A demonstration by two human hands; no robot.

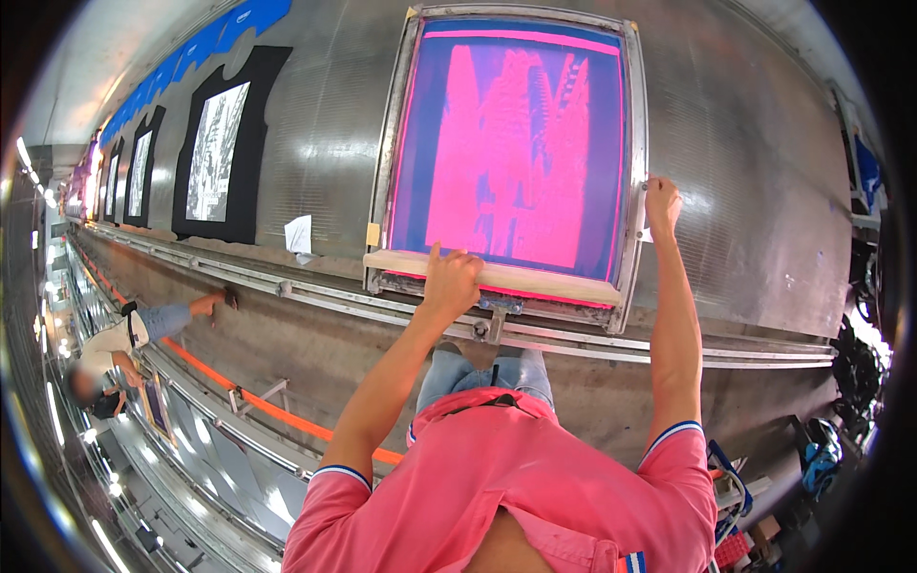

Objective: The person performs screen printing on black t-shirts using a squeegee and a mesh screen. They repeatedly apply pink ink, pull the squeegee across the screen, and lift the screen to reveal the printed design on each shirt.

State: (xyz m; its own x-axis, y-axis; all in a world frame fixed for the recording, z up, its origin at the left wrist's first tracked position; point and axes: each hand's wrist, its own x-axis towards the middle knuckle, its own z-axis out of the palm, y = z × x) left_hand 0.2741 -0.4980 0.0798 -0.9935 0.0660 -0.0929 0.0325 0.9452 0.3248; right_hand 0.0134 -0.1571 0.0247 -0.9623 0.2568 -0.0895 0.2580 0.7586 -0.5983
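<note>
A screen-printing frame (631, 143) with metal sides lies on the long grey table before me. Its blue mesh carries a large patch of bright pink ink (511, 162). Along its near end rests a squeegee (544, 275) with a pale wooden handle. My left hand (453, 284) is on the left part of that handle, fingers curled over it and the index finger stretched forward. At the right side of the frame, my right hand (663, 204) is closed with its fingertips at the metal edge. A small white piece shows just below this hand.
Black shirts with white prints (218, 153) lie along the table to the left, with blue pieces (196, 53) beyond. A crumpled white paper (299, 235) sits left of the frame. Metal rails (745, 353) edge the table's near side. Another person (124, 349) works at far left.
</note>
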